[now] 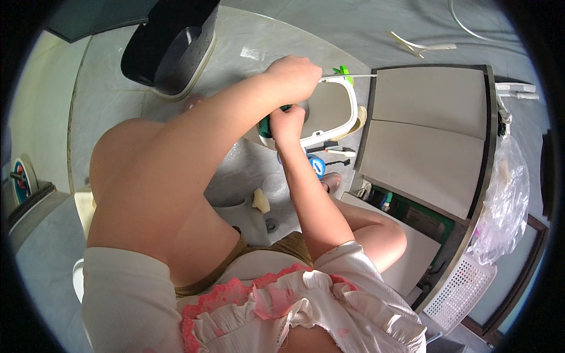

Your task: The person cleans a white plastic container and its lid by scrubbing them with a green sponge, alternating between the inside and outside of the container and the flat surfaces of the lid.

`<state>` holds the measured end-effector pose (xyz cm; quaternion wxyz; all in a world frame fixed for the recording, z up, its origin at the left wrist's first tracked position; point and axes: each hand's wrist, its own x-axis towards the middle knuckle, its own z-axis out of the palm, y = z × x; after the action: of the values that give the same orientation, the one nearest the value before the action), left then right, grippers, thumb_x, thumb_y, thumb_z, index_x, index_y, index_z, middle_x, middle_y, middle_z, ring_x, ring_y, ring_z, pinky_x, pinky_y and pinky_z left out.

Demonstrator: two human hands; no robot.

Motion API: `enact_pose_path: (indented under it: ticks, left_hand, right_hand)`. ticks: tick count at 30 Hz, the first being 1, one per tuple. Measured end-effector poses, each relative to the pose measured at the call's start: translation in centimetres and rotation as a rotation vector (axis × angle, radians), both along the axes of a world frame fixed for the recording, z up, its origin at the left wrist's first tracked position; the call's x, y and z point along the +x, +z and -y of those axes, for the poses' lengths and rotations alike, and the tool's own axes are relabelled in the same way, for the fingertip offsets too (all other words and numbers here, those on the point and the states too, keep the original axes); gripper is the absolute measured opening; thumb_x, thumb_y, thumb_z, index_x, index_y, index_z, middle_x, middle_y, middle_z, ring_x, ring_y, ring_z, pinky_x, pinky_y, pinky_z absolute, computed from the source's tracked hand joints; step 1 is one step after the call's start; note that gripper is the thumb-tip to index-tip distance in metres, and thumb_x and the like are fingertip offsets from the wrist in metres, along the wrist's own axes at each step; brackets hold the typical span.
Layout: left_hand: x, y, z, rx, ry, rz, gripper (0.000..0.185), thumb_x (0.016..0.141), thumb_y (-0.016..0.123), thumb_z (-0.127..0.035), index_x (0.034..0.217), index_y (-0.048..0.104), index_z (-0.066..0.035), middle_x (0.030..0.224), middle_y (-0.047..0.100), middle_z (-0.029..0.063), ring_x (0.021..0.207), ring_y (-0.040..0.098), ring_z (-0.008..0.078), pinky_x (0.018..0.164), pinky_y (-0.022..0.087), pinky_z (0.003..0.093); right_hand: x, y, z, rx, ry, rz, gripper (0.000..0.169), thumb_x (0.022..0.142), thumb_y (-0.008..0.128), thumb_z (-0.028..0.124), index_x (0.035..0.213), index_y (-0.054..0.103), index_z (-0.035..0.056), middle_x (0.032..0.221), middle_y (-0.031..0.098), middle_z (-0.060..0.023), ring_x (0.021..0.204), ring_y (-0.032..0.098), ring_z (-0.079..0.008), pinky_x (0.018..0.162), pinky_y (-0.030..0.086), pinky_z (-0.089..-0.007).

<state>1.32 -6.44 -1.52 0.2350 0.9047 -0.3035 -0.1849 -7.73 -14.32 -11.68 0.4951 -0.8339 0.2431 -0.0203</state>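
A white-rimmed plastic bin (pixel 354 101) lies on the tiled floor before me, its grey-white inside facing up. My left hand (pixel 295 78) is curled in a fist at its far rim; the fingers' undersides are hidden. A thin pale strip (pixel 353 75) runs rightward from that fist. My right hand (pixel 289 122) grips a dark green scouring pad (pixel 265 127) at the bin's near left end. Below the bin are several dark- and white-handled brushes (pixel 329 146) and a blue round container (pixel 317 166). At the bin's far corner is a bright green clip (pixel 344 73).
A black bin (pixel 170 57) stands at the upper left. Nearer me are a clear bowl (pixel 275 185), a yellow sponge piece (pixel 261 201) and a floor drain (pixel 272 225). A cabinet (pixel 423 128) stands at the right, beside a plastic bag (pixel 507 198) and perforated basket (pixel 461 293).
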Motion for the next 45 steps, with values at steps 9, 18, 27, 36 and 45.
enact_pose_path:
  ticks: [9,18,27,36,45]
  left_hand:
    - [0.2,-0.6,0.1,-0.025,0.004,0.009,0.022,0.083,0.056,-0.004,0.096,0.073,-0.002,0.098,0.072,0.0191,0.093,0.071,0.0364,0.077,0.059,0.0451]
    - [0.2,-0.3,0.2,-0.022,0.006,-0.015,0.023,0.083,0.057,-0.005,0.098,0.074,-0.003,0.098,0.073,0.0178,0.093,0.071,0.0358,0.077,0.059,0.0444]
    - [0.1,-0.3,0.1,-0.005,-0.003,-0.007,0.023,0.083,0.056,-0.004,0.098,0.074,-0.003,0.098,0.073,0.0178,0.093,0.071,0.0348,0.077,0.059,0.0441]
    - [0.1,-1.3,0.4,-0.051,0.031,0.038,0.02,0.079,0.058,-0.002,0.093,0.073,0.001,0.091,0.071,0.0203,0.088,0.071,0.0366,0.074,0.059,0.045]
    - [0.0,-2.5,0.9,-0.093,0.06,0.087,0.017,0.076,0.059,-0.001,0.086,0.072,0.003,0.084,0.07,0.0235,0.079,0.07,0.038,0.069,0.057,0.0456]
  right_hand:
    - [0.4,-0.3,0.9,0.678,-0.265,-0.109,0.033,0.082,0.077,0.014,0.094,0.063,-0.0131,0.09,0.068,-0.0128,0.076,0.063,-0.0158,0.065,0.05,-0.0322]
    - [1.3,0.1,0.6,0.531,-0.257,-0.082,0.032,0.089,0.065,0.012,0.106,0.058,-0.0139,0.09,0.067,-0.0152,0.073,0.066,-0.0191,0.057,0.051,-0.0337]
    - [0.9,0.3,-0.4,0.212,-0.133,-0.063,0.03,0.083,0.071,0.012,0.096,0.064,-0.0139,0.09,0.07,-0.0176,0.081,0.066,-0.0189,0.069,0.051,-0.0345]
    - [0.1,0.1,0.1,0.047,0.211,0.048,0.022,0.083,0.068,0.011,0.09,0.067,-0.0103,0.082,0.07,-0.0265,0.08,0.071,-0.0303,0.073,0.052,-0.0419]
    - [-0.4,1.1,3.3,-0.145,0.632,-0.215,0.029,0.081,0.067,0.015,0.095,0.065,-0.0095,0.086,0.066,-0.0317,0.088,0.067,-0.0434,0.08,0.052,-0.0469]
